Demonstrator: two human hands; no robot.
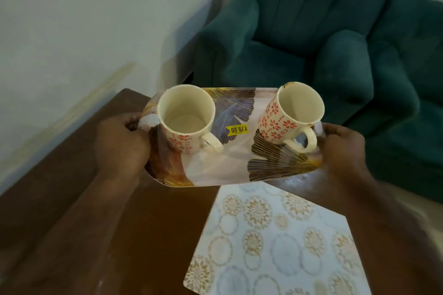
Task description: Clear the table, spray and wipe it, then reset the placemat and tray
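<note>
A leaf-patterned tray point(225, 165) with a yellow price sticker is held in the air above the brown wooden table point(100, 235). My left hand point(119, 143) grips its left handle and my right hand point(340, 148) grips its right handle. Two empty cream mugs with red flower prints stand on the tray, one mug point(187, 117) at the left and the other mug point(294, 115) at the right, leaning a little. A pale placemat point(275, 242) with gold and blue circles lies on the table below the tray, toward the right.
Two dark green armchairs stand beyond the table, one point(287, 38) straight ahead and one point(412, 74) at the right. A white wall point(84, 19) runs along the table's left side.
</note>
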